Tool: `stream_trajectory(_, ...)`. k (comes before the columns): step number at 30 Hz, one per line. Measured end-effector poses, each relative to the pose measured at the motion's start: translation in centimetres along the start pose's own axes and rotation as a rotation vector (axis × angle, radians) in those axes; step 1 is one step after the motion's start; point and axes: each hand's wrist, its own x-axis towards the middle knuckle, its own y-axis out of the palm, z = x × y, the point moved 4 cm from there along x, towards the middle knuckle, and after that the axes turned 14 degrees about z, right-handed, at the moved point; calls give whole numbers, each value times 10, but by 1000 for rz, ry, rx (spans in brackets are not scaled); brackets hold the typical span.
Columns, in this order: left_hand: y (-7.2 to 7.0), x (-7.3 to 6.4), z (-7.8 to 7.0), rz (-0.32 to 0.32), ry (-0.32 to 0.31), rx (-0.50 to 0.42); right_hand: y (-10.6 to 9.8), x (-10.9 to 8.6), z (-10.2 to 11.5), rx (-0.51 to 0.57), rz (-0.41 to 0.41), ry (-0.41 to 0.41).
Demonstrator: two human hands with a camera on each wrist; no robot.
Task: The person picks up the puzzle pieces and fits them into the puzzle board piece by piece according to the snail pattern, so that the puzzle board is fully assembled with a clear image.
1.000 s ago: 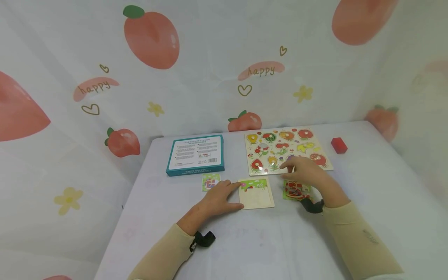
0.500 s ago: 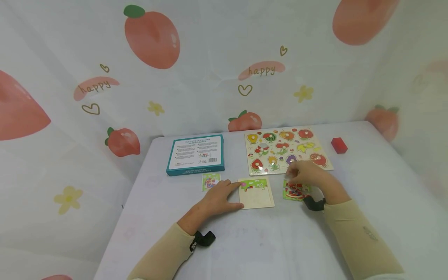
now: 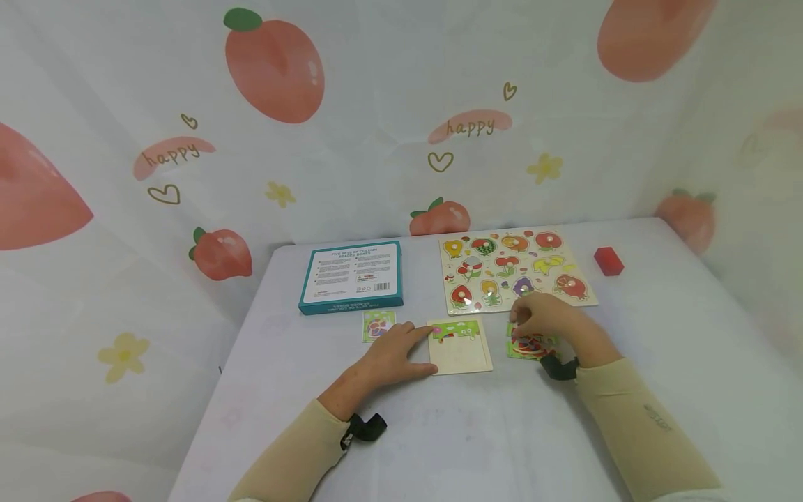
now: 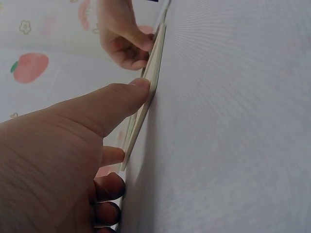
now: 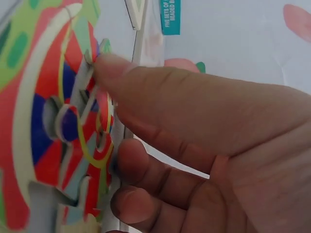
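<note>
The left hand [image 3: 389, 355] has its fingers spread apart. Its pointing finger and thumb touch the left side of a small square tray of pale wood [image 3: 458, 357]. The tray lies flat on the white worktop [image 3: 470, 432], right in front of the person. A strip of green jigsaw pieces [image 3: 461, 330] fills the top part of the tray, and the bare wood shows below it.

The right hand [image 3: 546, 317] is over a messy pile of red, green and blue jigsaw pieces [image 3: 530, 348], which lies just to the right of the tray. Its fingers are bent and its thumb tip is at the pieces. I cannot tell if it has hold of one.

Near the left hand's knuckles is a small square picture card with a green edge [image 3: 379, 326]. Behind the card is a flat teal and white cardboard box [image 3: 351, 277] with writing on top. Behind the tray and the pile is a big pale board with bright fruit shapes [image 3: 475, 284]. A little red block [image 3: 609, 261] sits to the right of the board. At the back hangs a white cloth with peaches on it [image 3: 376, 84].
</note>
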Motion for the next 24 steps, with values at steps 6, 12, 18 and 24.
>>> stream_trajectory(6, 1, 1, 0, 5, -1, 6, 3, 4, 0, -4, -6, -7)
stream_trajectory(12, 1, 1, 1, -21, 24, 19, 5, 4, 4, -29, -27, 21)
stream_trajectory(18, 2, 1, 1, -36, 36, 28, 5, 3, 7, -77, -56, 37)
stream_trajectory(24, 2, 1, 1, -18, 24, 8, 4, 3, 8, -87, -58, 44)
